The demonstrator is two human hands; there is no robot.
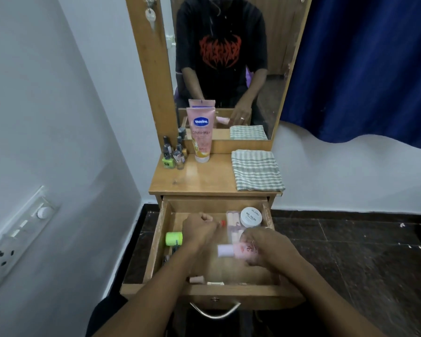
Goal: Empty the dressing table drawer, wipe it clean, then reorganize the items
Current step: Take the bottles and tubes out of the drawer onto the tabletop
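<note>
The wooden drawer (156, 242) is pulled open below the table top. Inside it, my right hand (270, 249) grips a pink bottle (238, 250) with a pale lilac cap, lying on its side. My left hand (199, 228) is curled round a small item with a red tip (223, 223). Also in the drawer are a green-capped bottle (173, 238), a white round jar (250, 216), a clear packet of pale tubes (232, 224) and small items at the front edge (196, 279).
On the table top (204, 178) stand a pink Vaseline tube (201, 135), several nail polish bottles (174, 154) and a folded checked cloth (255, 170). A mirror (229, 57) rises behind. A blue curtain (362, 69) hangs at the right, a wall socket panel (17, 237) at the left.
</note>
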